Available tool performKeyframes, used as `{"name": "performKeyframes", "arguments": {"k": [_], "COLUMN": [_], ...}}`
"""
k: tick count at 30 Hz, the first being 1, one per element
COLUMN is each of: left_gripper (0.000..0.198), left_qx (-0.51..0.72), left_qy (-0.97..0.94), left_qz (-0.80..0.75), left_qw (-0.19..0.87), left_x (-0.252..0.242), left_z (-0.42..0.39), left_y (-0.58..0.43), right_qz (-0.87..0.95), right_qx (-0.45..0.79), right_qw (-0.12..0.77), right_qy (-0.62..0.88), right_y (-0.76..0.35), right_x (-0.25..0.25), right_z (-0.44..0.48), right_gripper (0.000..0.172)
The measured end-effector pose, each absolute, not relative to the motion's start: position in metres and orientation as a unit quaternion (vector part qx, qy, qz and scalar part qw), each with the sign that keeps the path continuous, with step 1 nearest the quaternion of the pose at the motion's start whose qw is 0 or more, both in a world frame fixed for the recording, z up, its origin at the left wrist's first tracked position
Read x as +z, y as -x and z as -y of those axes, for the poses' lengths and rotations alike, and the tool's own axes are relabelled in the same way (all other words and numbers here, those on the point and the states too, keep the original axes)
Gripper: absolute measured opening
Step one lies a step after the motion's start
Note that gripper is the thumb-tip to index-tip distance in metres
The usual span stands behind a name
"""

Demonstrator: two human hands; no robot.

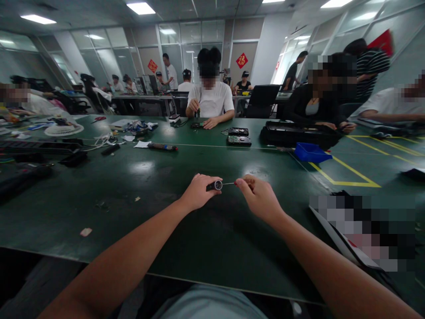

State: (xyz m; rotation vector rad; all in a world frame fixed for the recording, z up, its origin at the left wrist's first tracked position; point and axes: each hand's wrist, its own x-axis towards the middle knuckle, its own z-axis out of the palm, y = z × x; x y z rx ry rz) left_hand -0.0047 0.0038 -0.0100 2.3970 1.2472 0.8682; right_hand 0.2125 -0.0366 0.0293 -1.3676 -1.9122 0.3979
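Note:
My left hand [200, 190] is closed around a short black cylinder [218, 185] whose round end has a pale rim; it resembles a flashlight, but the fingers cover most of it. In my right hand [262, 197] is a screwdriver [229, 183] with a thin metal shaft and a reddish-amber handle. Its shaft points left, and the tip reaches the rim of the cylinder; whether it touches cannot be made out. Both hands are just above the green tabletop [186, 248], near its middle.
Beyond my hands lie a dark pen-like tool [162, 147], two hard drives [239, 140], a long black casing [299, 134] and a blue bin [311, 153]. A partly blurred printed item [361, 235] rests at right. Across the table a person [210, 99] works on a small part.

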Motion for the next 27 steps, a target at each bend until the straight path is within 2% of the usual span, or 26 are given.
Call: {"name": "performKeyframes", "arguments": {"k": [4,9,14,19,22,27], "left_gripper": [0.037,0.038,0.038,0.040,0.039,0.039], "left_qx": [0.310,0.306,0.306,0.309,0.305,0.299], "left_qy": [-0.828,-0.834,-0.835,-0.835,-0.835,-0.839], "left_qz": [-0.442,-0.434,-0.432,-0.430,-0.432,-0.429], "left_qw": [0.149,0.149,0.150,0.152,0.152,0.151], "left_x": [-0.0110,-0.0119,-0.0096,-0.0091,-0.0105,-0.0119], "left_z": [-0.0064,-0.0062,-0.0035,-0.0031,-0.0037,-0.0045], "left_y": [0.0056,0.0051,0.0043,0.0042,0.0043,0.0041], "right_qz": [0.733,0.725,0.713,0.693,0.699,0.705], "right_qx": [0.206,0.219,0.216,0.224,0.229,0.216], "right_qw": [0.416,0.448,0.436,0.482,0.479,0.451], "right_qy": [0.497,0.476,0.505,0.487,0.479,0.503], "right_y": [-0.2137,-0.2165,-0.2148,-0.2132,-0.2140,-0.2140], "right_x": [0.0240,0.0215,0.0218,0.0187,0.0192,0.0207], "right_z": [0.0361,0.0360,0.0369,0.0358,0.0356,0.0366], "right_gripper": [0.022,0.015,0.032,0.021,0.017,0.028]}}
